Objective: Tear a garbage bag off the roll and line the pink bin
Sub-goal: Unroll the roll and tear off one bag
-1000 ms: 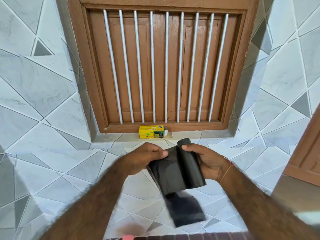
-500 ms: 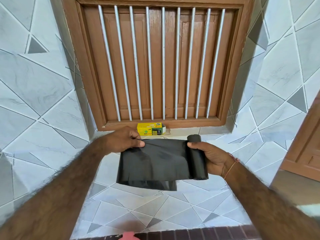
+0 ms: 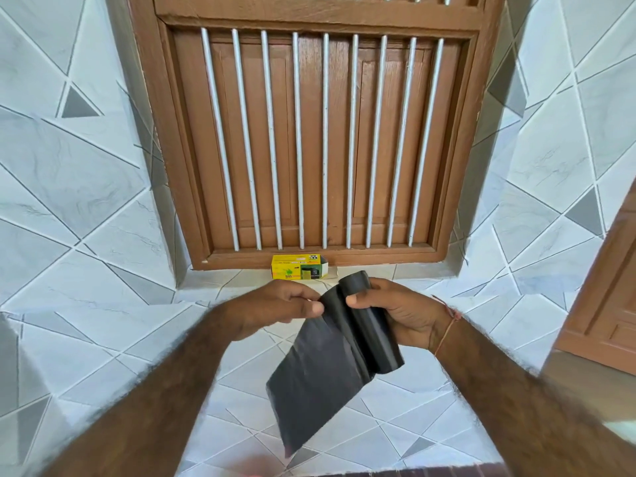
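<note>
My right hand (image 3: 402,313) grips a black roll of garbage bags (image 3: 373,327), held tilted in front of me. An unrolled black bag (image 3: 318,383) hangs down and to the left from the roll, still joined to it. My left hand (image 3: 282,302) pinches the bag's top edge right beside the roll, thumb and fingers closed on the plastic. The two hands are almost touching. The pink bin is only a blurred pink sliver at the bottom edge.
A yellow bag box (image 3: 298,266) lies on the tiled sill under a brown wooden window (image 3: 316,139) with white bars. Grey-and-white tiled walls surround it. A wooden door frame (image 3: 609,297) stands at the right.
The bag was stretched wide between my hands half a second ago. My left hand has since come in next to the roll, and the loose sheet hangs down.
</note>
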Tool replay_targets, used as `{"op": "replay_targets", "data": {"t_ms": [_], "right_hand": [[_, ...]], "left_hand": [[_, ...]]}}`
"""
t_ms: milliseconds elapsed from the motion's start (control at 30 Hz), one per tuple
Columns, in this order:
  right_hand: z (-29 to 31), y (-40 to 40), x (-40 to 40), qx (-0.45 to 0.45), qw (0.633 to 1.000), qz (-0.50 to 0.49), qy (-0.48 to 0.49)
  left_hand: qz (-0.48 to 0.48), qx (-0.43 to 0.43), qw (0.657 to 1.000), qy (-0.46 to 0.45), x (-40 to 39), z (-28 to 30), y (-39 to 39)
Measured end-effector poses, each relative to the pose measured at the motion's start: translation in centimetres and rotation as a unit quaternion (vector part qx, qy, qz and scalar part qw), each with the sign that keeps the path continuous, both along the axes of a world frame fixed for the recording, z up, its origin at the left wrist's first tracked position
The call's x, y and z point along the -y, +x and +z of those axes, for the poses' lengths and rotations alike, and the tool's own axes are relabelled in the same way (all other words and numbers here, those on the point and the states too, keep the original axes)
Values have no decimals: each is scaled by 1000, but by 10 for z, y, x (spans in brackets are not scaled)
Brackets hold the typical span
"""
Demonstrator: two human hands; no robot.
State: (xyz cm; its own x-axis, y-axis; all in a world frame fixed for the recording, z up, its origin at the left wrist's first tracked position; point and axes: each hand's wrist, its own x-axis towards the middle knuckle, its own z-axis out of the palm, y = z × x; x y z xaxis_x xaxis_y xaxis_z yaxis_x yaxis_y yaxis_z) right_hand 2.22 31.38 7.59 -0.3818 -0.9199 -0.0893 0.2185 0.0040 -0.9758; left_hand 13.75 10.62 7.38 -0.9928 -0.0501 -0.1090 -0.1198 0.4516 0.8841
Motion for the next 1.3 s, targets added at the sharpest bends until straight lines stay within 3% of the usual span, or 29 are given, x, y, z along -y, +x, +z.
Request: {"op": "replay_targets", "data": {"t_ms": [100, 233, 333, 600, 833, 1067, 1233, 1300], "right_hand": [[4, 2, 3, 1, 1000, 19, 3], [6, -9, -12, 68, 997, -36, 4], [-1, -17, -22, 111, 989, -97, 5], [-15, -20, -24, 150, 981, -120, -6], [-16, -18, -15, 35, 989, -137, -30], [-14, -9, -6, -45, 988, -147, -29], [-18, -10, -8, 54, 989, -141, 1], [-20, -11, -7, 46, 991, -125, -22]], "left_hand": [[-44, -15, 996, 81, -22, -10, -12], [-6, -42, 990, 133, -17, -7, -16], [8, -61, 994, 96, -11, 8, -16], [6, -52, 999, 5, 1, 23, -14], [18, -16, 1000, -9, 3, 16, -13], [34, -56, 998, -18, -26, 1, -29], [50, -74, 994, -60, -31, -2, -32], [53, -77, 994, -64, -32, -2, -33]]}}
